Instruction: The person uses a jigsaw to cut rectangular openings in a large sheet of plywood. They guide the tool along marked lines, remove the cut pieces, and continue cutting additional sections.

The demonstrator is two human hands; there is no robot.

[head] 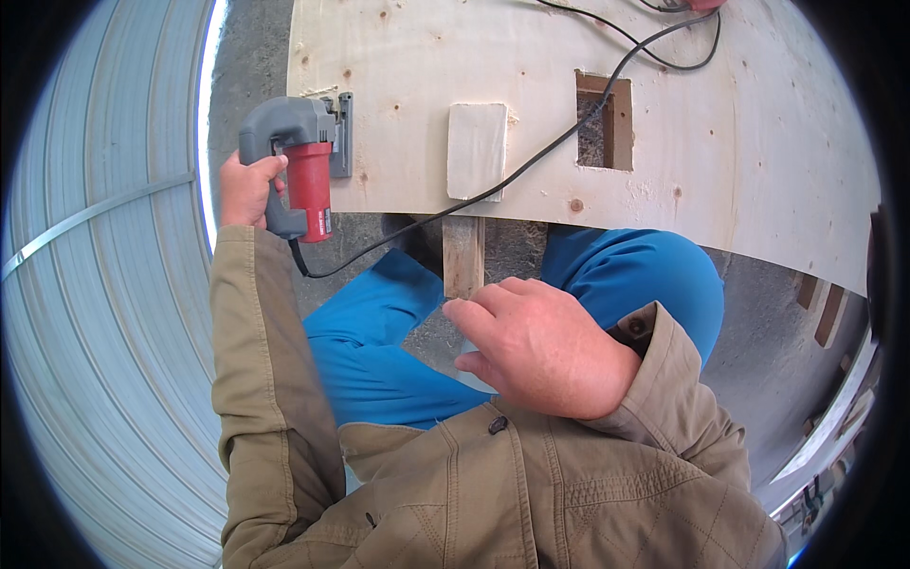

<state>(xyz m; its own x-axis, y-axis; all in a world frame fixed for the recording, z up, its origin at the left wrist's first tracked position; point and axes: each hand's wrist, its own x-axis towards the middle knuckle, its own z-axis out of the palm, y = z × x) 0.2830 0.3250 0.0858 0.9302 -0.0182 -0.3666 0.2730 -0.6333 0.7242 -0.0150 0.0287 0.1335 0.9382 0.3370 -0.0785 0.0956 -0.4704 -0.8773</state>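
Observation:
A red and grey jigsaw [308,171] is in my left hand [245,188], its fingers wrapped around the grey handle. The jigsaw's metal base plate [344,135] rests at the left edge of a knotty plywood sheet [412,64]. In front of my jacket hovers my right hand [544,345], back side up, thumb apart from the slightly bent fingers, with nothing seen in it. On the plywood lies a loose rectangular wooden piece [477,151]. To its right is a rectangular cut-out [591,139] with rough edges, showing timber underneath.
The jigsaw's black cord [547,149] crosses the sheet and the cut-out, reaching a red object [704,3] at the top. A timber batten [463,256] juts from under the sheet between my legs. Ribbed metal cladding [114,284] rises at left. Wood offcuts [828,316] lie at right.

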